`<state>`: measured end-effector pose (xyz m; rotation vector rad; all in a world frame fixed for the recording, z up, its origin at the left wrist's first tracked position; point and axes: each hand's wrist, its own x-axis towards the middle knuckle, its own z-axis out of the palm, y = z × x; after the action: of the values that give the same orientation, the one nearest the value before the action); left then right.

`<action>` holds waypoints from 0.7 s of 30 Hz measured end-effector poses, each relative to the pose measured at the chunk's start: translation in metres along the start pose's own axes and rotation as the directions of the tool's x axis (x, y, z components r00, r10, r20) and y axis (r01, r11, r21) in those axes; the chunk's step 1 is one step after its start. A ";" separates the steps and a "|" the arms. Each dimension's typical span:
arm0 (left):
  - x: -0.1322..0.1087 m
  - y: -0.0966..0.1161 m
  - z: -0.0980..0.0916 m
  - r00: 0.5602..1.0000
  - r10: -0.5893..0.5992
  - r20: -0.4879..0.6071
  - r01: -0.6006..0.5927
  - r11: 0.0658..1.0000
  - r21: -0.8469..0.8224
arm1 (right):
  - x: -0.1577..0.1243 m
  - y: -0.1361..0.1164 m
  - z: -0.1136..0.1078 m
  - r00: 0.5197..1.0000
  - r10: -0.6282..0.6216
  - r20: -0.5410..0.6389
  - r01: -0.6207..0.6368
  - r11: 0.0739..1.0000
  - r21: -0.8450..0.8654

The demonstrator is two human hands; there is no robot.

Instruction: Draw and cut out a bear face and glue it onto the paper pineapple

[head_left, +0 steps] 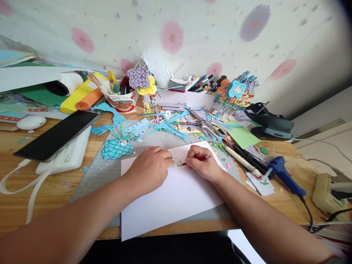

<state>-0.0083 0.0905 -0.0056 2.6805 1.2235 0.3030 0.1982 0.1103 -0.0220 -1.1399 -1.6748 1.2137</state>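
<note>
A white sheet of paper [173, 205] lies at an angle on a grey cutting mat [90, 183]. Pinched in my right hand [202, 163] is a red and black pencil [204, 158], its tip touching a small faint sketch [178, 160] near the sheet's top. My left hand [150, 167] rests on the paper just left of the sketch, fingers curled and palm down; nothing shows in it. Left of the sheet sits a blue woven-paper piece [117, 148] with a small animal face and green strips.
Blue paper scraps [170, 126] and scissors [210, 128] lie behind the sheet. A phone [57, 135] is at left, beside a cup of tools [121, 101]. Pens [244, 161] and a blue glue gun [287, 176] are at right.
</note>
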 end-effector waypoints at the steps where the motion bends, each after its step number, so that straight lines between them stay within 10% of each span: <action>1: 0.000 0.000 0.000 1.000 0.003 -0.005 -0.003 1.000 0.000 | 0.000 0.002 -0.001 1.000 0.016 0.018 -0.017 0.999 0.031; 6: 0.000 -0.003 0.001 0.998 0.039 -0.049 -0.040 0.999 -0.010 | 0.004 0.013 -0.010 0.995 -0.008 -0.101 0.040 0.948 0.317; 10: 0.000 -0.006 0.004 0.992 0.084 -0.097 -0.087 0.996 -0.022 | 0.011 0.014 -0.017 0.977 -0.117 -0.177 0.144 0.978 0.148; 15: -0.001 -0.011 0.008 0.980 0.096 -0.174 -0.101 0.995 -0.025 | 0.013 0.014 -0.020 0.940 -0.318 0.127 0.341 0.897 -0.282; 21: 0.000 -0.014 0.012 0.967 -0.004 -0.255 -0.003 1.000 -0.027 | 0.014 0.010 -0.020 0.845 -0.342 0.411 0.502 0.770 -0.394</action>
<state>-0.0151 0.0984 -0.0203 2.6806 1.2754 0.6790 0.2145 0.1310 -0.0250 -0.7768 -2.4312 0.7114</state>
